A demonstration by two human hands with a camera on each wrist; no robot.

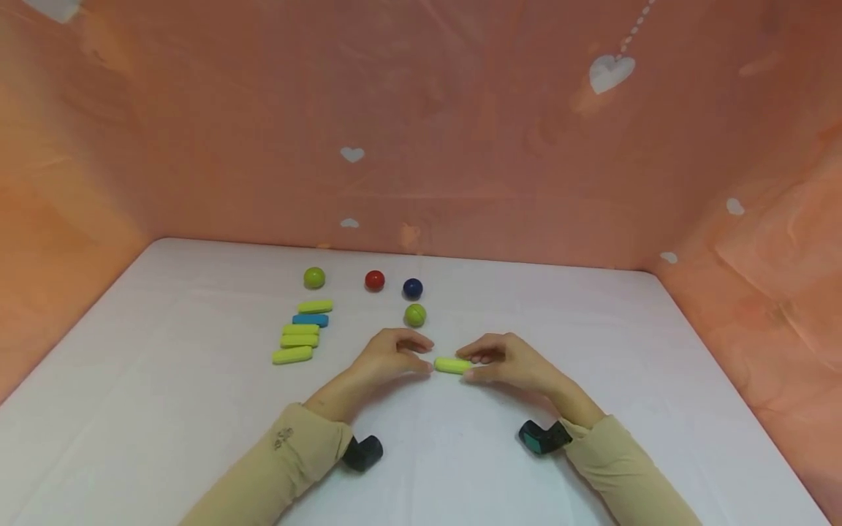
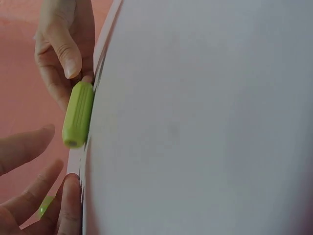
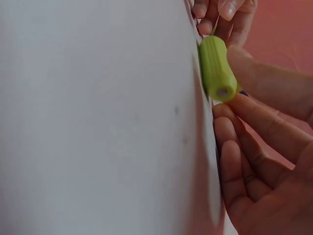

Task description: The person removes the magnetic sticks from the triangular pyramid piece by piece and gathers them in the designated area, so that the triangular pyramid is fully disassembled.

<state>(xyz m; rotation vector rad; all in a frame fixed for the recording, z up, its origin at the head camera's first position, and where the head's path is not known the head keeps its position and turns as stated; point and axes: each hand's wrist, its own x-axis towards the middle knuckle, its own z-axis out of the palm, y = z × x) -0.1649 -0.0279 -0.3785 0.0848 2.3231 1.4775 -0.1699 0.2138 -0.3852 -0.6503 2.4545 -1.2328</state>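
In the head view a short lime-green grooved stick (image 1: 451, 365) lies crosswise between the two hands, low at the white tabletop. My right hand (image 1: 516, 364) has thumb and fingertips on opposite sides of its right end, seemingly pinching it. The right wrist view shows the stick (image 3: 215, 66) beside that thumb, a small hole in its near end. To its left, my left hand (image 1: 389, 358) holds nothing, thumb and fingers spread apart. A gap separates those fingers from the stick (image 2: 78, 115) in the left wrist view. The stick's exact kind is unclear.
Behind the hands sit a green ball (image 1: 415, 315), a dark blue ball (image 1: 412, 288), a red ball (image 1: 375, 280) and another green ball (image 1: 314, 277). Left of the hands, several lime sticks (image 1: 292, 355) and a blue stick (image 1: 310, 320) form a column. Orange cloth (image 1: 460, 161) surrounds the table.
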